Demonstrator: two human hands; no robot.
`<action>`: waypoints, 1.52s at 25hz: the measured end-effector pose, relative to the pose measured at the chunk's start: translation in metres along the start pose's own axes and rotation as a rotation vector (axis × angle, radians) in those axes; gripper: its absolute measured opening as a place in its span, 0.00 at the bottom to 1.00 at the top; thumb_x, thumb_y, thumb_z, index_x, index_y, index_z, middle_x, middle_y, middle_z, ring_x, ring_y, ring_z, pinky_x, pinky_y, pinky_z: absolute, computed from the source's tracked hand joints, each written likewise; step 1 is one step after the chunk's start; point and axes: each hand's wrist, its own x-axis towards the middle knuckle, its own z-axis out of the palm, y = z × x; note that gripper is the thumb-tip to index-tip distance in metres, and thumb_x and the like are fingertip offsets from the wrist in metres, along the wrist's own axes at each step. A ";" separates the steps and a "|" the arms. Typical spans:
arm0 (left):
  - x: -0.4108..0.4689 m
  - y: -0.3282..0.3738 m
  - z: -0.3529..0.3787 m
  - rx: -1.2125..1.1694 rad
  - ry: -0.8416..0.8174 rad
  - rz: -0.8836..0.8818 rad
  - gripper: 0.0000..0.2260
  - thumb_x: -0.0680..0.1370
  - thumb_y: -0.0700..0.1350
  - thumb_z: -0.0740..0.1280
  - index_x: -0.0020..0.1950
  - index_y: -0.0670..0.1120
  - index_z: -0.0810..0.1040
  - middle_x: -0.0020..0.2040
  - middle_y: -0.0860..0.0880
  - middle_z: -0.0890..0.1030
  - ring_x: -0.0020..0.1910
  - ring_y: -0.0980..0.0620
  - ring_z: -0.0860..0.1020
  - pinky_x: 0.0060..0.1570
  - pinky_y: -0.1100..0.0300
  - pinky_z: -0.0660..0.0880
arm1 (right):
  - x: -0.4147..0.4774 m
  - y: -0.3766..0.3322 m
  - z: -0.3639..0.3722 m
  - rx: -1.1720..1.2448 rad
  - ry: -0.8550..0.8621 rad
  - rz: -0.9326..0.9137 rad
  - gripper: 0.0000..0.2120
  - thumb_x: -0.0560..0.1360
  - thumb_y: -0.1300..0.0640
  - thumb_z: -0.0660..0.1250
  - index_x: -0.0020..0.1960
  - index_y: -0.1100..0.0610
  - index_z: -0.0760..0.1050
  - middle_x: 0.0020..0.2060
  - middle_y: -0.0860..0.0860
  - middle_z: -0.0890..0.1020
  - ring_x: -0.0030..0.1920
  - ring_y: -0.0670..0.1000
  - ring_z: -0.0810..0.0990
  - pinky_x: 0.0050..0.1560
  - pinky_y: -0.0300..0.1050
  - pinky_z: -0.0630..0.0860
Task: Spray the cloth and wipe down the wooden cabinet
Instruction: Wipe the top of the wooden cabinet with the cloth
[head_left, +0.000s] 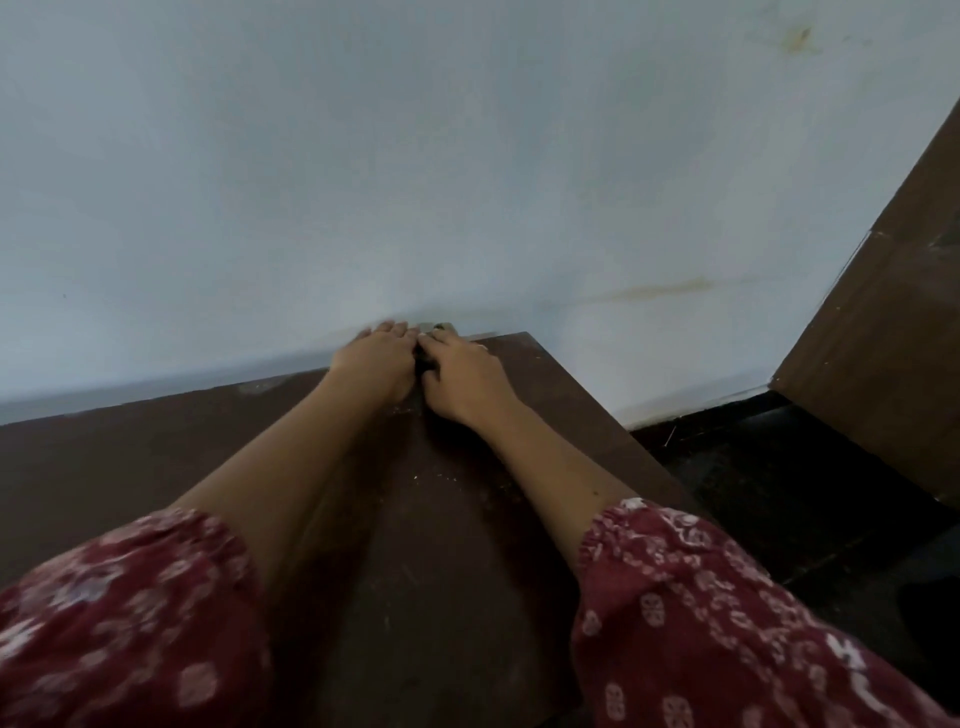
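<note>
The dark brown wooden cabinet top (156, 457) stretches away from me to the pale wall. Both my arms reach to its far edge. My left hand (376, 358) lies palm down with its fingertips at the wall. Right beside it, touching, my right hand (462, 374) also lies palm down. Only slivers of a dark cloth (422, 364) show between the two hands and past the right fingertips. Both hands press on it, and most of it is hidden under them. No spray bottle is in view.
Crumbs and dust specks (431, 475) lie on the cabinet top near my forearms. The cabinet's right edge (613, 415) drops to a dark floor (779, 467). A brown wooden panel (883, 338) leans up at the far right. My red patterned sleeves fill the bottom.
</note>
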 end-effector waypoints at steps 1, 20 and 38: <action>-0.008 -0.008 0.000 0.008 -0.006 -0.004 0.25 0.82 0.42 0.52 0.78 0.42 0.49 0.79 0.45 0.51 0.78 0.48 0.50 0.76 0.53 0.50 | -0.002 -0.006 0.000 0.008 -0.009 -0.029 0.24 0.76 0.59 0.57 0.73 0.56 0.61 0.73 0.54 0.64 0.70 0.57 0.65 0.68 0.50 0.65; 0.032 0.097 0.001 -0.176 -0.056 0.197 0.26 0.82 0.39 0.52 0.78 0.43 0.46 0.79 0.46 0.45 0.79 0.49 0.44 0.78 0.53 0.46 | -0.022 0.087 -0.022 -0.010 0.110 0.230 0.22 0.75 0.60 0.57 0.69 0.57 0.66 0.64 0.56 0.74 0.59 0.60 0.74 0.56 0.49 0.72; -0.017 0.025 0.001 -0.071 0.032 0.026 0.25 0.82 0.38 0.50 0.78 0.42 0.45 0.79 0.46 0.46 0.79 0.49 0.47 0.77 0.55 0.47 | -0.008 0.015 -0.010 0.023 -0.023 0.020 0.23 0.78 0.58 0.56 0.73 0.54 0.61 0.74 0.52 0.64 0.74 0.54 0.61 0.70 0.48 0.62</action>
